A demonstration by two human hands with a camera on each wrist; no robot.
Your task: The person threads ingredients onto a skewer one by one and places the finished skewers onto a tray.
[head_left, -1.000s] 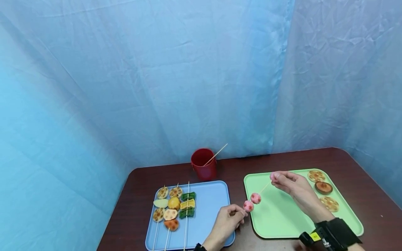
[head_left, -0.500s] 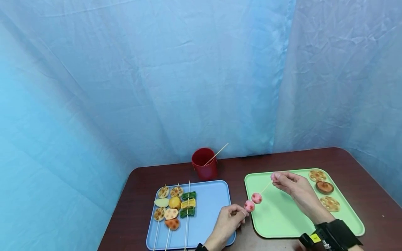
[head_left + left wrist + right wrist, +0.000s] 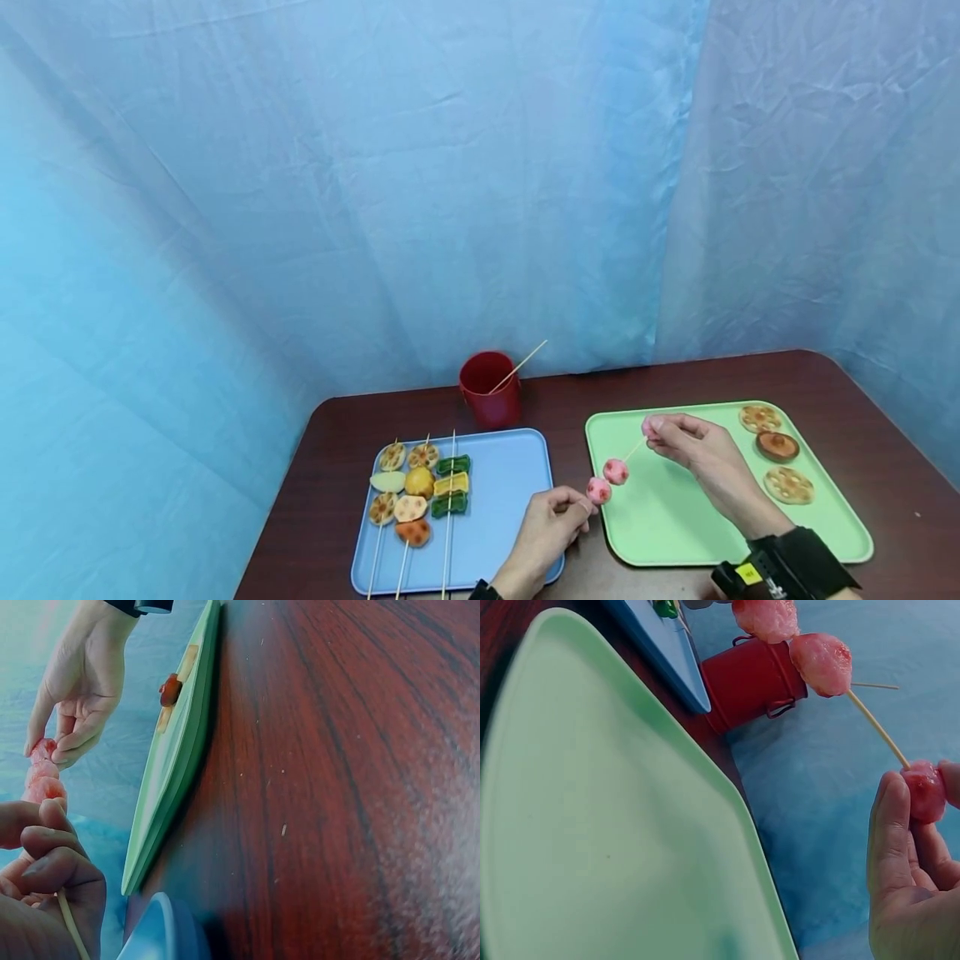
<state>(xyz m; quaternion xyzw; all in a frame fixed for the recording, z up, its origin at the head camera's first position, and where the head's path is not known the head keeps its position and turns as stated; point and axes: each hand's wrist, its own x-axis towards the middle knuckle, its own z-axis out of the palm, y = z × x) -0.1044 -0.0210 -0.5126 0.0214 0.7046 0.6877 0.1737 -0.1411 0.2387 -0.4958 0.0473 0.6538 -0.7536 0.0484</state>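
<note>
My left hand (image 3: 547, 529) grips a thin wooden skewer (image 3: 877, 729) at the front middle, between the two trays. Two pink, browned balls (image 3: 616, 472) sit side by side on it, just beyond my fingertips. Over the green tray, my right hand (image 3: 705, 458) pinches a third pink ball (image 3: 925, 792) between thumb and fingers at the skewer's far end. The stick meets this ball; how deep it goes in is hidden. A length of bare stick shows between it and the other two. In the left wrist view the skewer's rear end (image 3: 71, 926) comes out below my curled fingers.
A blue tray (image 3: 504, 467) at left carries three loaded skewers with lotus slices, green and yellow pieces. The green tray (image 3: 660, 533) holds lotus slices (image 3: 788, 485) and a brown mushroom-like piece (image 3: 777, 447) at right. Behind stands a red bucket (image 3: 491, 406) with one stick (image 3: 521, 365).
My right hand has brought the third ball slightly closer to the two balls on the skewer. My left hand keeps its grip. The whole head view has shifted a little.
</note>
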